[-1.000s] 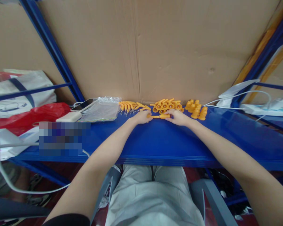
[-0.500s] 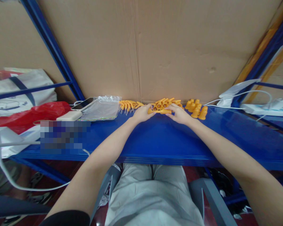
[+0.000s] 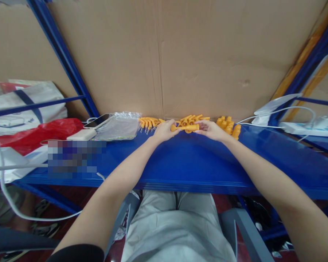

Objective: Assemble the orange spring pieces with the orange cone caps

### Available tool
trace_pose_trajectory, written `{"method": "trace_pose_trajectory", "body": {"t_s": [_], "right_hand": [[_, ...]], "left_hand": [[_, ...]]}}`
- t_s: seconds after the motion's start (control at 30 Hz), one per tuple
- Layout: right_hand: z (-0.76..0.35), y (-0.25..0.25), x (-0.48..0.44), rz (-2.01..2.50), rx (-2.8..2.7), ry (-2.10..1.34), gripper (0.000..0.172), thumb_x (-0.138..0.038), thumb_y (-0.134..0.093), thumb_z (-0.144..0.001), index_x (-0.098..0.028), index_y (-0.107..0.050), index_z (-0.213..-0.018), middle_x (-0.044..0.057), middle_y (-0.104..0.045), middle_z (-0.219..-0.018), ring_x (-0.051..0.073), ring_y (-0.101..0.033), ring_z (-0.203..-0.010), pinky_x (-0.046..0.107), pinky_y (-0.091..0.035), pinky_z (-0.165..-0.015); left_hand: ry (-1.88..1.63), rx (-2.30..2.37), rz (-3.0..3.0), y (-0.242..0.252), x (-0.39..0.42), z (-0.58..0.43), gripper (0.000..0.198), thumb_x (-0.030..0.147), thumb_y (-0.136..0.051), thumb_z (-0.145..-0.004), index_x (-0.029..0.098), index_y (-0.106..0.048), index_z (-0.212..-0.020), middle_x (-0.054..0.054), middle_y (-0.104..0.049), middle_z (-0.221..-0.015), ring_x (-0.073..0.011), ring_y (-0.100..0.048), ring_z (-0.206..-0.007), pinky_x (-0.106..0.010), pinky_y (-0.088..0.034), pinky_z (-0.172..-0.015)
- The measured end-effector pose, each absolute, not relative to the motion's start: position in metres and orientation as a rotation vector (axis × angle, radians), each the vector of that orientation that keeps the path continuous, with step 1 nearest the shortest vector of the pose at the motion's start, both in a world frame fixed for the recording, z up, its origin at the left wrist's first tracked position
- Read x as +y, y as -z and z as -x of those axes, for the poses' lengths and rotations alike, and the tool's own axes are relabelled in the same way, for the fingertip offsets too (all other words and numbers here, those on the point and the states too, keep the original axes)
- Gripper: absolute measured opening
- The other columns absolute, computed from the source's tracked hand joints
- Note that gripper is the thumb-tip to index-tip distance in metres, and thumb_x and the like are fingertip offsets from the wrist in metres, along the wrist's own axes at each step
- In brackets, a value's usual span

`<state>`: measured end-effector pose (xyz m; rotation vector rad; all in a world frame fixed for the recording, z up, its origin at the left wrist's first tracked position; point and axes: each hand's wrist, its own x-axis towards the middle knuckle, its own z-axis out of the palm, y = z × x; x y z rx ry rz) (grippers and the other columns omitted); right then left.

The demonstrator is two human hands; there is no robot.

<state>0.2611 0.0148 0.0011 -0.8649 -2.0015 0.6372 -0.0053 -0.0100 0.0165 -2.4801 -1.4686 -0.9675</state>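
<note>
My left hand (image 3: 165,131) is closed on the left end of a yellow plastic piece (image 3: 185,128), held level above the blue table. My right hand (image 3: 209,130) has its thumb and fingers at the piece's right end. Just behind it lies a pile of yellow funnel-shaped parts (image 3: 192,118) against the cardboard. Left of my left hand, a row of yellow handles with metal spirals (image 3: 148,123) lies on the table. Several ribbed yellow parts (image 3: 227,124) stand right of my right hand, partly hidden by it.
Left on the blue table (image 3: 186,163) are a clear plastic bag (image 3: 120,127), a phone (image 3: 97,120), a white box (image 3: 82,134) and a red bag (image 3: 43,134). White cables and a power strip (image 3: 308,128) lie right. Cardboard (image 3: 164,58) rises behind.
My right hand has shifted slightly right, from over the piece's middle to its right end, showing more of the piece. My left hand has barely moved.
</note>
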Motion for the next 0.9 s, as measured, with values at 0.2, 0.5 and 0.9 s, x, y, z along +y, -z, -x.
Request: {"method": "trace_pose_trajectory", "body": {"t_s": [0.2, 0.5, 0.9], "right_hand": [[-0.256, -0.013, -0.003, 0.995, -1.897, -0.921, 0.044, -0.061, -0.076, -0.079, -0.018, -0.070, -0.083, 0.009, -0.076, -0.084, 0.020, -0.073, -0.075, 0.040, -0.062, -0.084], [-0.246, -0.018, -0.011, 1.094, -1.785, -1.044, 0.033, -0.052, -0.065, -0.094, -0.020, -0.059, -0.096, 0.005, -0.075, -0.075, 0.015, -0.069, -0.060, 0.028, -0.060, -0.063], [-0.250, -0.018, -0.014, 1.067, -1.874, -1.113, 0.034, -0.038, -0.078, -0.086, -0.020, -0.056, -0.104, 0.007, -0.078, -0.084, 0.016, -0.072, -0.065, 0.034, -0.062, -0.071]], "left_hand": [[0.938, -1.452, 2.462, -0.017, -0.011, 0.005, 0.027, 0.043, -0.066, -0.089, 0.020, -0.062, -0.102, -0.007, -0.075, -0.096, -0.0238, -0.070, -0.092, -0.032, -0.051, -0.080], [0.906, -1.507, 2.448, -0.018, -0.014, 0.003, 0.030, 0.044, -0.068, -0.087, 0.019, -0.062, -0.104, -0.009, -0.074, -0.103, -0.0256, -0.070, -0.099, -0.033, -0.050, -0.082], [0.922, -1.532, 2.402, -0.019, -0.015, 0.004, 0.034, 0.051, -0.067, -0.087, 0.020, -0.062, -0.102, -0.009, -0.074, -0.104, -0.0259, -0.070, -0.098, -0.032, -0.051, -0.080]]}}
